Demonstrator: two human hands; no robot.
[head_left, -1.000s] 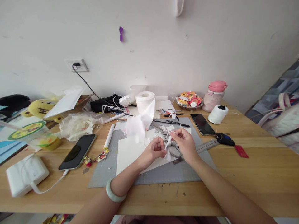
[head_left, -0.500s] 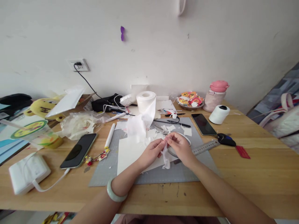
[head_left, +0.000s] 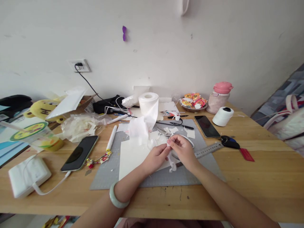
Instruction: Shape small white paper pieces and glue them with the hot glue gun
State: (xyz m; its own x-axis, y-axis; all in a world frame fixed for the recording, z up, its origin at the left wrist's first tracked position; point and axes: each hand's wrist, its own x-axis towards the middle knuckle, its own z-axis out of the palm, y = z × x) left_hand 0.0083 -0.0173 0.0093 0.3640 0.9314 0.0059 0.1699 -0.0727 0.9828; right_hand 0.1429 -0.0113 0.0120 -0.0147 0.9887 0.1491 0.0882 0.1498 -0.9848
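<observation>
My left hand [head_left: 155,157] and my right hand [head_left: 183,151] meet over the grey cutting mat [head_left: 106,172], fingertips pinched together. Between them they grip a strip of thin white tissue [head_left: 172,161], whose loose end hangs down below the fingers. Part of the strip is hidden behind the fingers. Under my left hand lies a white sheet of paper [head_left: 130,158]. Just beyond stands a white tissue roll [head_left: 149,103], its unrolled end trailing onto the paper. Scissors [head_left: 163,131] lie partly covered behind my hands. A steel ruler [head_left: 209,149] extends to the right of my right hand.
On the left are a phone [head_left: 79,153], a white power adapter [head_left: 29,175] and a lidded drink cup [head_left: 45,139]. At right lie another phone [head_left: 207,126], a thread spool [head_left: 223,116] and keys [head_left: 230,142]. A bowl of cutouts [head_left: 193,102] and a pink-lidded bottle [head_left: 218,98] stand behind.
The fingers of both hands have shifted slightly and closed nearer together on the tissue strip. Its hanging end has swung a little to the right.
</observation>
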